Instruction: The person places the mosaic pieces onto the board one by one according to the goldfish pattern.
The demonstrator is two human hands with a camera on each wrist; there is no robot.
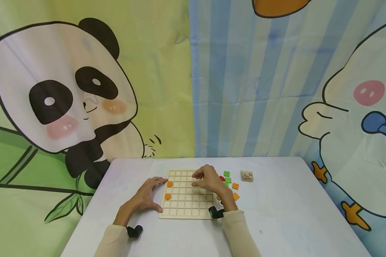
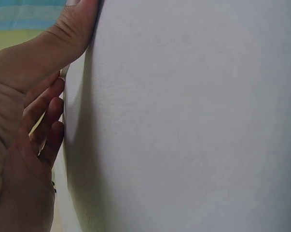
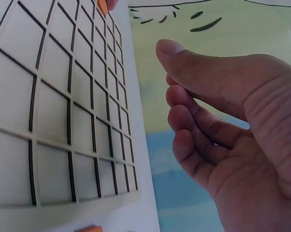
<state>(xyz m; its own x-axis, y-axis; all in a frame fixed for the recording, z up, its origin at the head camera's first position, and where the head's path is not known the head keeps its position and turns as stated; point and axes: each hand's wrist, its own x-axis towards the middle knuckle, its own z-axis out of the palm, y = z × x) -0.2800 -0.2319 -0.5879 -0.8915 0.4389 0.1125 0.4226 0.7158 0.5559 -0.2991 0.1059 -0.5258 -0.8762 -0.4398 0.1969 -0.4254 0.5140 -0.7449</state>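
Observation:
A pale wooden board with a grid of square cells lies on the white table. Two orange rounded pieces, one farther back and one nearer, sit in its leftmost column. My left hand spans the board's left side, fingers at the upper edge and thumb by the near corner. Over the upper right part of the board hovers my right hand, with a gap between thumb and fingers. In the right wrist view its fingers are loosely bent, and no piece shows in them.
Right of the board lie several loose pieces, among them a green square, a red piece and an orange square; the right forearm partly hides others. A small patterned square lies farther right. A printed curtain hangs behind the table.

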